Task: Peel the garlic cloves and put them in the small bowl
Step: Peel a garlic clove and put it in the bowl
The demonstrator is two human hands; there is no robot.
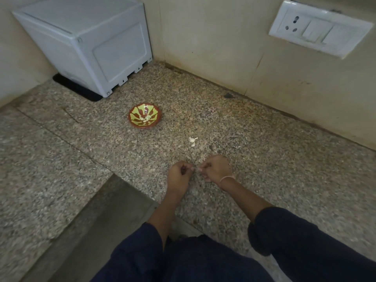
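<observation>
Item: garlic clove (pixel 195 169), being peeled between two grips over the counter (pixel 264 159).
The left grip (pixel 180 175) and right grip (pixel 215 169) are both pinching the clove at their meeting fingertips; it is too small to tell its long axis. The small bowl (pixel 145 126), already holding peeled cloves (pixel 146 118), is sitting well apart at about 10:30 from the clove, so the left grip is lying nearer to it. Loose garlic pieces (pixel 192 139) are lying at 12 o'clock, near the grips.
</observation>
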